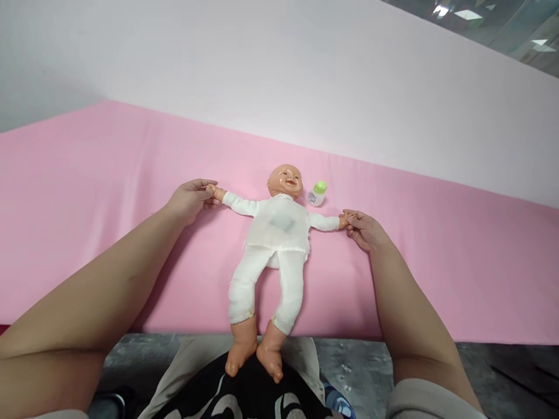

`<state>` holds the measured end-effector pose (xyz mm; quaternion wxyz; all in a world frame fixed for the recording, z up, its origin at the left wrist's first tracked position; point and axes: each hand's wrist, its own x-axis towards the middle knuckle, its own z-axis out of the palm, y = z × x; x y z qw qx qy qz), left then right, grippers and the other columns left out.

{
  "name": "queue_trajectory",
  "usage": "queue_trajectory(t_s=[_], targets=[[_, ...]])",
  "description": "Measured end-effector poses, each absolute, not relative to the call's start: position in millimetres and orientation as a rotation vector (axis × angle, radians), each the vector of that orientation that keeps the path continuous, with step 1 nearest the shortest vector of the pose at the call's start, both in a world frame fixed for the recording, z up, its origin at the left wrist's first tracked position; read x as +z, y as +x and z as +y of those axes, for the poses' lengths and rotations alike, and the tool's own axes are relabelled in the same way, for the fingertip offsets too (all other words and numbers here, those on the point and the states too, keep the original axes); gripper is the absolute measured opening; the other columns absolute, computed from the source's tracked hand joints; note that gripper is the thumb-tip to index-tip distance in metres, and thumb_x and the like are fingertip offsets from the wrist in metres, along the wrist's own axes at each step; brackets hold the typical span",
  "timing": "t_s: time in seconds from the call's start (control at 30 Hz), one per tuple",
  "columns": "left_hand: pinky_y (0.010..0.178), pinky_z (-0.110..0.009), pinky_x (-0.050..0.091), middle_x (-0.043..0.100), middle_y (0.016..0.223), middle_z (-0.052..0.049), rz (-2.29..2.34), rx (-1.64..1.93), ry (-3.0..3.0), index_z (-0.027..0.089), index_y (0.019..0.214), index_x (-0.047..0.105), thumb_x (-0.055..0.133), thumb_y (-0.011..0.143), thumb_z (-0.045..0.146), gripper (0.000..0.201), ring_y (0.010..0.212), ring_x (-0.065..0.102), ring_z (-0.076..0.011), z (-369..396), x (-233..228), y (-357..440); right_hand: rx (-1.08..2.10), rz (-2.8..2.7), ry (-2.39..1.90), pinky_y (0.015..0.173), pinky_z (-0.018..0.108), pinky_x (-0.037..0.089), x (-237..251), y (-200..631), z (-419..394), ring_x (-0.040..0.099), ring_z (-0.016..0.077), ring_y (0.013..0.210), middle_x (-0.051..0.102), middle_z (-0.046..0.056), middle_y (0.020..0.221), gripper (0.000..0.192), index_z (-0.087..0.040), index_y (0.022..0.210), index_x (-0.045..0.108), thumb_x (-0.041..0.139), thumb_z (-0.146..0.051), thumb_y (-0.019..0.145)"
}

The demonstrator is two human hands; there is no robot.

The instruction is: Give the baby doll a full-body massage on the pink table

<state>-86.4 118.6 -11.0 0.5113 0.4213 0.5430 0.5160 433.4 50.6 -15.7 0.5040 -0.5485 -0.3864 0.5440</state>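
Note:
A baby doll [275,233] in a white top and white trousers lies on its back on a pink surface [87,186], arms spread wide, bare feet hanging over the front edge. My left hand [190,199] pinches the doll's small hand at the left. At the right, my right hand [363,228] grips the doll's other hand. A small white bottle with a green cap [317,194] stands just right of the doll's head, apart from both of my hands.
A white wall [305,75] rises behind the pink surface. Below the front edge lie a grey floor [362,366] and my lap in dark patterned clothing [244,396].

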Motion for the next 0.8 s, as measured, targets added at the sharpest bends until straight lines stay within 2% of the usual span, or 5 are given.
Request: queue_trajectory(t_s=[0.13, 0.23, 0.33, 0.53, 0.8], targets=[[0.059, -0.029, 0.056, 0.073, 0.081, -0.007, 1.294, 1.235, 1.068, 0.016, 0.111, 0.071, 0.084, 0.077, 0.024, 0.038, 0.062, 0.069, -0.0173, 120, -14, -89, 1.27, -0.977, -1.351, 0.042, 0.019, 0.035, -17, 430, 52, 0.046, 0.0064, 0.055, 0.074, 0.003, 0.09, 0.041, -0.021, 0.096, 0.074, 0.097, -0.029, 0.064], [0.053, -0.028, 0.05, 0.072, 0.077, -0.007, 1.345, 1.245, 1.113, 0.017, 0.103, 0.072, 0.085, 0.076, 0.03, 0.034, 0.055, 0.063, -0.0157, 120, -14, -88, 1.207, -1.0, -1.405, 0.04, 0.02, 0.024, -17, 423, 52, 0.037, 0.0058, 0.047, 0.063, -0.002, 0.067, 0.04, -0.021, 0.085, 0.068, 0.098, -0.039, 0.065], [0.051, -0.028, 0.048, 0.069, 0.071, -0.005, 1.385, 1.261, 1.118, 0.017, 0.095, 0.071, 0.082, 0.078, 0.034, 0.026, 0.052, 0.059, -0.0149, 120, -12, -85, 1.167, -1.008, -1.44, 0.039, 0.022, 0.021, -17, 418, 52, 0.033, 0.0055, 0.043, 0.059, -0.003, 0.06, 0.041, -0.021, 0.08, 0.066, 0.096, -0.046, 0.067], [0.053, -0.029, 0.05, 0.07, 0.074, -0.006, 1.433, 1.257, 1.096, 0.017, 0.092, 0.073, 0.076, 0.082, 0.03, 0.017, 0.056, 0.061, -0.0163, 121, -12, -83, 1.135, -0.997, -1.449, 0.038, 0.022, 0.023, -18, 415, 52, 0.035, 0.0043, 0.044, 0.074, 0.005, 0.08, 0.041, -0.02, 0.082, 0.068, 0.09, -0.054, 0.075], [0.057, -0.03, 0.053, 0.071, 0.075, -0.007, 1.369, 1.195, 1.053, 0.016, 0.106, 0.075, 0.078, 0.077, 0.024, 0.03, 0.059, 0.065, -0.0182, 120, -10, -86, 1.259, -1.017, -1.367, 0.046, 0.023, 0.045, -17, 426, 51, 0.053, 0.008, 0.055, 0.081, 0.01, 0.105, 0.038, -0.019, 0.105, 0.077, 0.093, -0.034, 0.074]])
